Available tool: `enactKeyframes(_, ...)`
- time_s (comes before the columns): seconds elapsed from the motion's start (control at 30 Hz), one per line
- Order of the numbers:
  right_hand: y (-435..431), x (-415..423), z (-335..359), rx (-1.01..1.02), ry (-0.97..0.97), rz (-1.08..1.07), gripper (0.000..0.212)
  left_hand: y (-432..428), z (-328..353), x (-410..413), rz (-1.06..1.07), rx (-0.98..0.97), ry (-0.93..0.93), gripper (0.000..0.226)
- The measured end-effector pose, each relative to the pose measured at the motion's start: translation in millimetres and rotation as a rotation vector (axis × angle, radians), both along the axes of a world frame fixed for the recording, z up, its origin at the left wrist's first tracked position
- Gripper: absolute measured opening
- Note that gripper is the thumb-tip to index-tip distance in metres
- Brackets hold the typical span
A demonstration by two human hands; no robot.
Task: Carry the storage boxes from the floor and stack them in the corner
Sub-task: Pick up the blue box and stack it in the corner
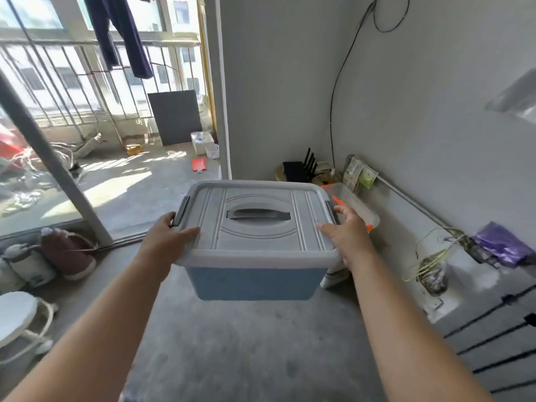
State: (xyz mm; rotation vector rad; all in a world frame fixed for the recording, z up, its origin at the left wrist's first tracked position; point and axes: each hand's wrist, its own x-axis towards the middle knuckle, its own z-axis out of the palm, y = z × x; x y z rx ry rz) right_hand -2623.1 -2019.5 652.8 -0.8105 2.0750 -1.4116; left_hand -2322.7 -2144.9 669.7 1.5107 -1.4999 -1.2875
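A blue storage box [255, 282] with a grey lid [258, 224] and a dark handle hangs in the air in front of me, above the concrete floor. My left hand [166, 237] grips the lid's left edge by the clip, thumb on top. My right hand [348, 235] holds the right edge the same way. Behind the box, toward the corner, a clear storage box with orange clips [356, 208] sits low; the blue box and my right hand hide much of it.
A router [298, 169] on a small stool stands in the corner under a black cable. Packets and a pipe [406, 195] run along the right wall, with a plant jar [432, 274]. Kettle, a brown bottle and a white stool sit left by the glass door frame [58, 169].
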Motion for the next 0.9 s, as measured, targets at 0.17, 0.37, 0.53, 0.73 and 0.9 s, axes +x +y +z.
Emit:
enactKeyframes(0.17,-79,-53,17,0.006,0.087,-0.017,0.047,-83,5,-49,-0.027,-0.003,0.044,0.044)
enactKeyframes(0.37,-164,-110,4,0.116,0.116,-0.106,0.056,-201,-18,-120,-0.132,0.077,0.070,0.047)
enactKeyframes(0.53,-229,-152,-1,0.137,0.164,-0.273,0.054,-311,-26,-191,-0.284,0.077,0.071,0.050)
enactKeyframes(0.73,-269,-194,9,0.163,0.183,-0.519,0.048,-410,-11,-291,-0.501,0.003,-0.014,0.065)
enactKeyframes(0.9,-264,-236,1,0.213,0.144,-0.696,0.045,-432,-25,-387,-0.672,-0.018,-0.037,0.064)
